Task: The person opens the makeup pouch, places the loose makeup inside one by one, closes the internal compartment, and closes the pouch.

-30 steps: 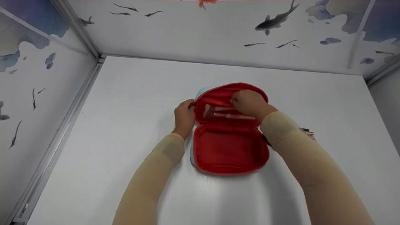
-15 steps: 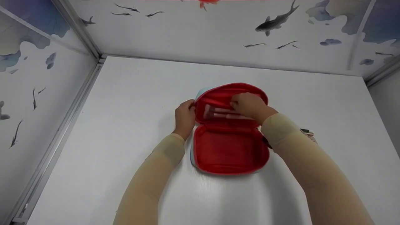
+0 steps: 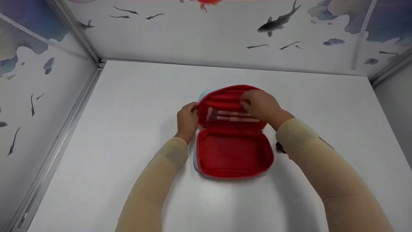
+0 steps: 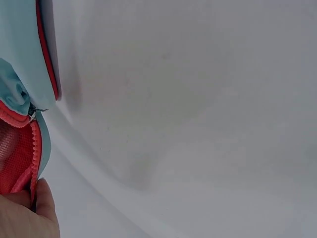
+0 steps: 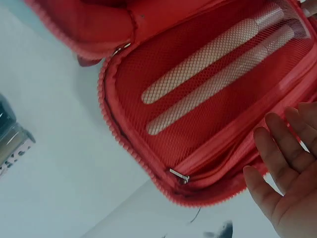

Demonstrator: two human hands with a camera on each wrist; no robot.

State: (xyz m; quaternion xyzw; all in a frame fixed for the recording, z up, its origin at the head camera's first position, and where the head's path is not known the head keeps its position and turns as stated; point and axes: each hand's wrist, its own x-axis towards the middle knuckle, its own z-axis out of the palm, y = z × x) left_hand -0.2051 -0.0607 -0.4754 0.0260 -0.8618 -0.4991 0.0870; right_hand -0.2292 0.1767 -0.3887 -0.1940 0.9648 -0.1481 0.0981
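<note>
While the left hand (image 3: 187, 120) has its grip clamped on the left rim of the red-lined case (image 3: 235, 153), the right hand (image 3: 262, 106) is over the case's far half, its grip apart, fingers loosely spread. Two pale-handled brushes (image 3: 241, 119) lie behind the case's mesh pocket (image 5: 223, 104); the case lies unfolded on the bench (image 3: 145, 96).

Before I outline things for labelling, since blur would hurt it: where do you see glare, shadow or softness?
Head view: pale sheen on the table, soft shadow to the lower right of the case, brushes slightly soft; left wrist view: background washed out, faint shadow beside the case; right wrist view: slight haze, yet the mesh reads clearly.
</note>
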